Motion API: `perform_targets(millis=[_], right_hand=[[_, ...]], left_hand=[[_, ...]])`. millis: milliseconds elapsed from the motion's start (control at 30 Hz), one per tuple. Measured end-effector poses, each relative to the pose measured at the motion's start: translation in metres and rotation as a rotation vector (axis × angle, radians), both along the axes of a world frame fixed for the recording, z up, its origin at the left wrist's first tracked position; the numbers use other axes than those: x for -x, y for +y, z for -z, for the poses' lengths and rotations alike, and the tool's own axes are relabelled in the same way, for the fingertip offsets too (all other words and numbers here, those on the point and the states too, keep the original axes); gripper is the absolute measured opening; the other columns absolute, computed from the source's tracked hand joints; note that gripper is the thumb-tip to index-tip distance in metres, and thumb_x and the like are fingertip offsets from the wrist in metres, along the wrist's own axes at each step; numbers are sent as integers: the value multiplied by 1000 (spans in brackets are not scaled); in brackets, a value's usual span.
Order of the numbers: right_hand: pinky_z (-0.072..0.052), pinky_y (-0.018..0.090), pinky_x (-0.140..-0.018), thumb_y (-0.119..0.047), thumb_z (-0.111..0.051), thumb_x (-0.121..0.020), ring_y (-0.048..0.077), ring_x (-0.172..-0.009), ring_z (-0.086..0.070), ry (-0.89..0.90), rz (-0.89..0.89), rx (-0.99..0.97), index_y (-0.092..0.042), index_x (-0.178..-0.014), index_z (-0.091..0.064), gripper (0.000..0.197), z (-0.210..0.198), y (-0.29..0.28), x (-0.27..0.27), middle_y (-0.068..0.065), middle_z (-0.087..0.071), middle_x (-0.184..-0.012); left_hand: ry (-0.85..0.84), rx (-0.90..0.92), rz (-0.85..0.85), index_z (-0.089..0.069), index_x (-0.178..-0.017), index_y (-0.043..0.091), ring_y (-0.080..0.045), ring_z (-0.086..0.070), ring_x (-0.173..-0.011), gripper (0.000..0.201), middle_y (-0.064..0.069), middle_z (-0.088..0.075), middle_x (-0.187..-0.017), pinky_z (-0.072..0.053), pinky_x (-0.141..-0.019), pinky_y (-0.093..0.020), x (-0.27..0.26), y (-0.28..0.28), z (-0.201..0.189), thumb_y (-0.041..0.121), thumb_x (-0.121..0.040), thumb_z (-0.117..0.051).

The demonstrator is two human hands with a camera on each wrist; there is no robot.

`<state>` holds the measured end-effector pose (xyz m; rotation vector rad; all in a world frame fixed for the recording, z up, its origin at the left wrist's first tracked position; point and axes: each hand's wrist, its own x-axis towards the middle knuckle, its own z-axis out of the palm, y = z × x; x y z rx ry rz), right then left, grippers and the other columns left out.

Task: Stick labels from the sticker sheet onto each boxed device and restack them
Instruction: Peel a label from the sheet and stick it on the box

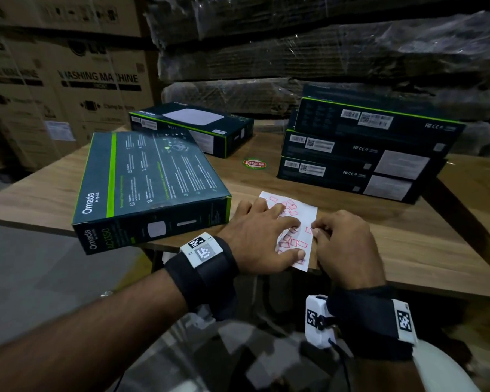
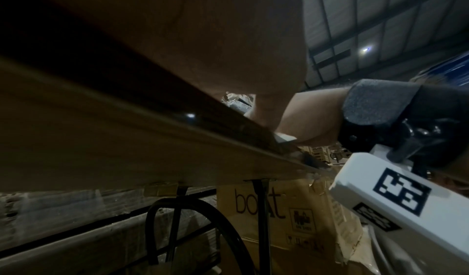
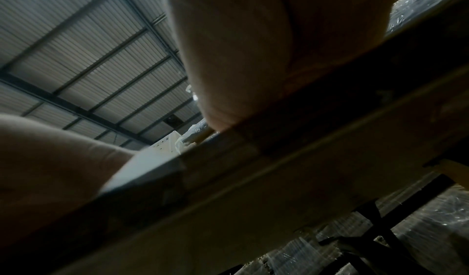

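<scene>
Under the left hand — the sticker sheet, right hand pinching its edge.

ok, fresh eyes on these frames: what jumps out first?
Both hands on the white sticker sheet at the table's near edge: left hand flat on it, right hand picking at its right edge. Then the dark Omada box at left and a box stack at right.

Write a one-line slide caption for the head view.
Left hand flattens sticker sheet on table; right hand picks at its edge beside Omada box.
</scene>
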<state>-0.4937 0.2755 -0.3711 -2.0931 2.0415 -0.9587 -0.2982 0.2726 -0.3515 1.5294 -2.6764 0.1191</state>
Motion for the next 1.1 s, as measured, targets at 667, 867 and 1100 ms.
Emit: perform_targets(millis=[667,867,1100], right_hand=[[-53,41,-81,-30,-66,-99,29,-106,-62,101,112,-81,-26,-104,-75,12,-22,12,-23,2,-68,-109],[-57,40,-81,-34,-74,-96,28,-97,-68,143,199,-174,-25,-97,-76,9,-34,4,-31,4,-73,-102],[-60,41,-85,-25,-70,-98,27,-103,-66,244,166,-247,-18,-113,-73,17,-38,-2,-35,4,-68,-111]], left_hand=[[21,-47,50,-27,-168,26,-28,-25,-152,117,6,-27,-176,-15,-120,-53,-1,-7,9,95,-76,-9],[-4,-140,54,-17,-171,26,-27,-16,-158,126,6,-15,-180,-12,-123,-58,-2,-7,2,97,-67,-6],[-19,-251,56,-6,-172,24,-29,-3,-162,146,6,-8,-180,-2,-127,-62,-5,-8,-7,102,-58,-54]])
